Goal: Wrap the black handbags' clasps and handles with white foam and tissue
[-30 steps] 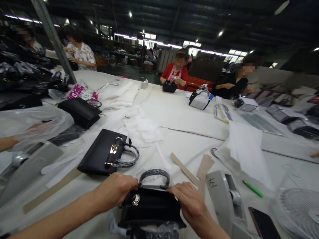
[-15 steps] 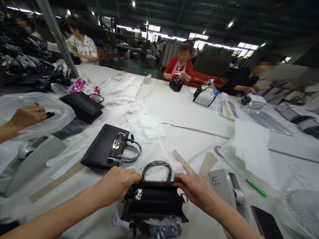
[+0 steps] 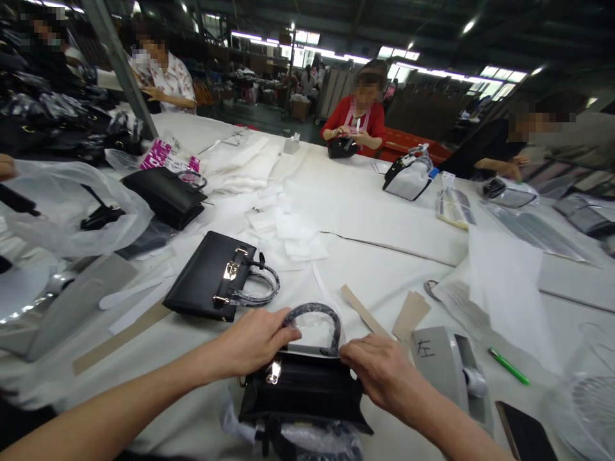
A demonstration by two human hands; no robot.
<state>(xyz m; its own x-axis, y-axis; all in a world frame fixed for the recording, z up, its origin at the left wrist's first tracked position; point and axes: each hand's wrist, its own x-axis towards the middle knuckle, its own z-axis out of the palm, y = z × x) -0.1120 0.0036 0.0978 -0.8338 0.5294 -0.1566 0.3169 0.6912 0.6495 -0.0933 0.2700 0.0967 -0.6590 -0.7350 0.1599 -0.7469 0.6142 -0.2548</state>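
Observation:
An open black handbag [image 3: 307, 390] stands at the bottom middle, its inside showing, with plastic-wrapped handles at its far and near sides. My left hand [image 3: 262, 339] is closed at the bag's far left corner, thumb and fingers around the base of the far handle [image 3: 314, 310]. At the far right corner my right hand [image 3: 377, 368] pinches the bag's rim. A gold clasp [image 3: 273, 372] hangs inside near my left hand. Another black handbag [image 3: 211, 275] with gold hardware lies beyond my left forearm, its wrapped handles pointing right.
Tape dispensers [image 3: 449, 365] [image 3: 81, 307] flank the work area. A green pen [image 3: 508, 366] and a phone [image 3: 523, 430] lie at right. Brown strips [image 3: 365, 310], foam sheets [image 3: 288, 224] and a third black bag [image 3: 166, 195] lie beyond. Co-workers sit around the table; one hand [image 3: 7, 166] is at far left.
My left hand has shifted from the bag's rim up onto the far handle's base. The neighbour's hand at left has drawn back from the clear plastic bag. The view has shifted slightly.

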